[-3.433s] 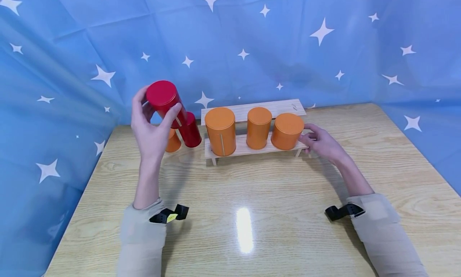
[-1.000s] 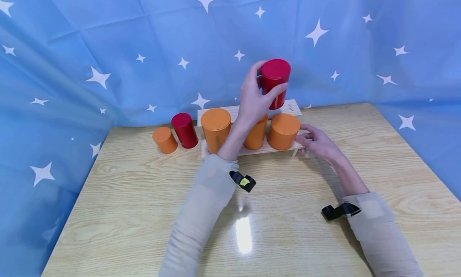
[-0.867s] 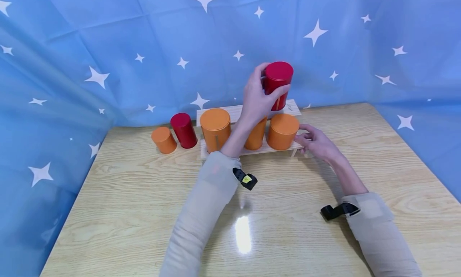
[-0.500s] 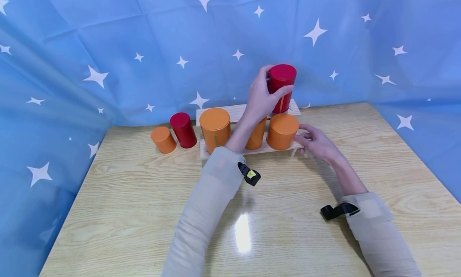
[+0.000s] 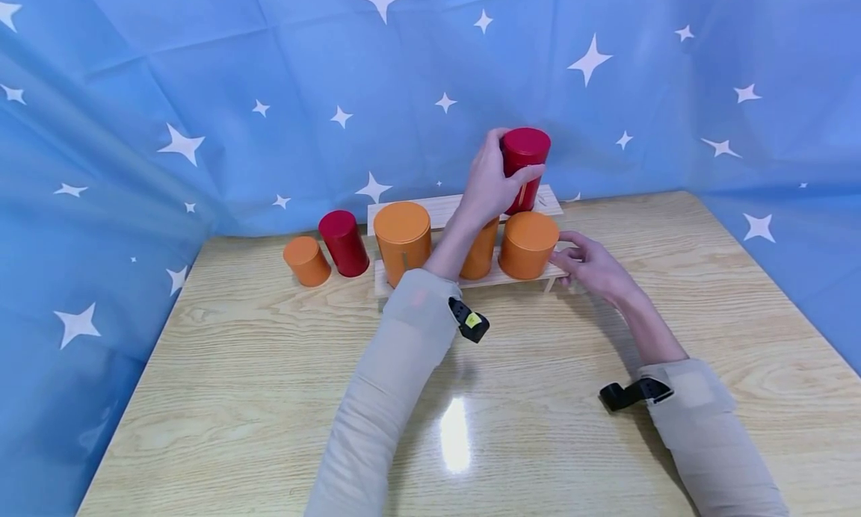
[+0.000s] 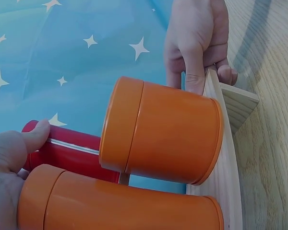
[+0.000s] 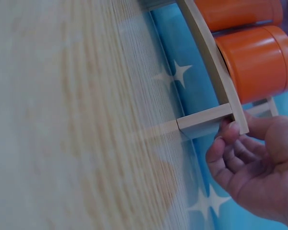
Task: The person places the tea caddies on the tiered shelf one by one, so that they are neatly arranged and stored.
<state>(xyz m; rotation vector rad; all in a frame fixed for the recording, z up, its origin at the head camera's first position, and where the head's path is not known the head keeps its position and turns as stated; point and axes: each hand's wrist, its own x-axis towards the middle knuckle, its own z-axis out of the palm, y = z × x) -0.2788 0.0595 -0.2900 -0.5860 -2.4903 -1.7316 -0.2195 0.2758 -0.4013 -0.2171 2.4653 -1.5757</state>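
Note:
My left hand (image 5: 491, 181) grips a red canister (image 5: 527, 145) by its side, upright at the right end of the upper board (image 5: 433, 209) of a two-step wooden rack. Its base is close to that board; whether it touches I cannot tell, as an orange canister (image 5: 528, 244) partly hides it. Two more orange canisters, a tall wide one (image 5: 402, 237) and a slimmer one (image 5: 479, 252) half behind my left arm, share the lower board. My right hand (image 5: 595, 267) pinches the lower board's right end (image 7: 241, 123) between thumb and fingers, seen in the right wrist view.
Left of the rack, a small orange canister (image 5: 306, 261) and a slim red canister (image 5: 344, 244) stand on the wooden table (image 5: 269, 397). A blue star-printed cloth (image 5: 282, 76) hangs close behind the rack and along the left side.
My left hand has carried the red canister from the left, above the table, over to the rack's right end, then lowered it toward the upper board. My right hand has stayed at the rack's end.

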